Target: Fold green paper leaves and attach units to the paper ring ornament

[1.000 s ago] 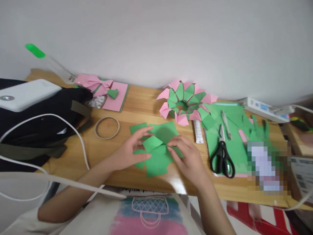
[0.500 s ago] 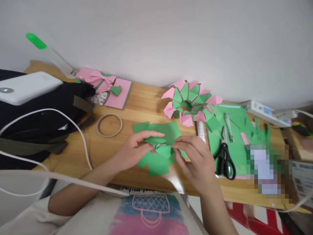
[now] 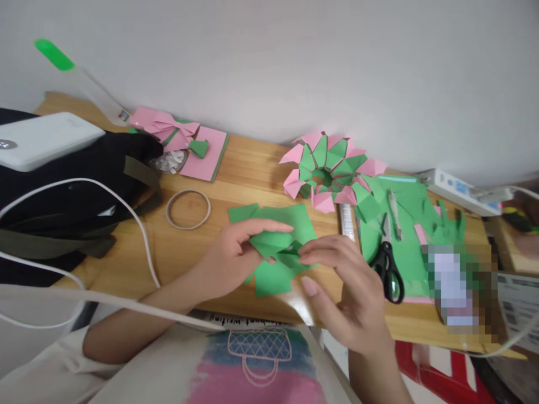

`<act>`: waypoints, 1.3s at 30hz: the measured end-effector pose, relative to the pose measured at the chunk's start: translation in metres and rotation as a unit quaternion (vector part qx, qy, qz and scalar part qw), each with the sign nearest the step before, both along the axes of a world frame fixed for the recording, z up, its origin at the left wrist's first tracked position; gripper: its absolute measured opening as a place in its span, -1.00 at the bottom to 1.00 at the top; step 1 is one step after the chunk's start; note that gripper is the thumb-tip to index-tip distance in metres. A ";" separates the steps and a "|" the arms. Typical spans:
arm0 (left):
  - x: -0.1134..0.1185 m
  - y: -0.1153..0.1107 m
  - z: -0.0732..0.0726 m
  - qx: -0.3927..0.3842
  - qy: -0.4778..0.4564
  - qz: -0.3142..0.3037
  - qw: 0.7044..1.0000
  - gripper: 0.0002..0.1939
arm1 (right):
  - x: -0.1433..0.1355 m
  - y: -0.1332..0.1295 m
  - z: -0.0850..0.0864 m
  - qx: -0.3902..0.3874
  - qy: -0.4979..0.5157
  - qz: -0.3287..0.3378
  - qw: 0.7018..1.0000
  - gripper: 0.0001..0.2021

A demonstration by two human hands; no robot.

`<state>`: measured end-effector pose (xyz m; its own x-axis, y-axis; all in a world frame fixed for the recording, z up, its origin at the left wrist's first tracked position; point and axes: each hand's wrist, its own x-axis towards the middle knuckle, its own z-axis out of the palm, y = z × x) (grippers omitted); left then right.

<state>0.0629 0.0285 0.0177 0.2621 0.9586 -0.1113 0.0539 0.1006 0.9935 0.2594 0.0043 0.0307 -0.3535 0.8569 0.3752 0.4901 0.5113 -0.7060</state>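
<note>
Holding, left hand: you have the folded paper [image 3: 269, 242] between fingers and thumb of your left hand [image 3: 229, 255], above the green sheets [image 3: 273, 280] on the table [image 3: 244, 163].
Right hand: your right hand [image 3: 357, 280] is loose, thumb apart; its fingertips perhaps touch the paper's right edge, but the view is poor there.
Paper: grip lightly near the crease, so the folds aren't crushed; ease the edge with your fingertips, without tugging.
Scissors: they lie [image 3: 385, 264] beyond your right hand.

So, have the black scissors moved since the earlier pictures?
No. Judged against the green sheet beneath them, the scissors lie in the same spot at its left side; the view itself shifted slightly.
</note>
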 end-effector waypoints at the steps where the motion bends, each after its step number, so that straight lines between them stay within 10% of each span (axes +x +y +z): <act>1: 0.001 -0.001 0.001 0.023 0.021 0.002 1.000 -0.69 | -0.001 0.000 0.001 -0.025 0.019 -0.015 0.999 -0.88; 15: 0.015 -0.009 0.006 0.115 0.076 0.066 0.988 -0.78 | -0.027 -0.013 0.015 0.061 -0.103 -0.209 0.971 -0.87; 39: 0.031 -0.001 -0.015 0.108 0.159 0.083 0.978 -0.80 | -0.024 -0.011 -0.007 0.025 -0.116 -0.235 0.965 -0.87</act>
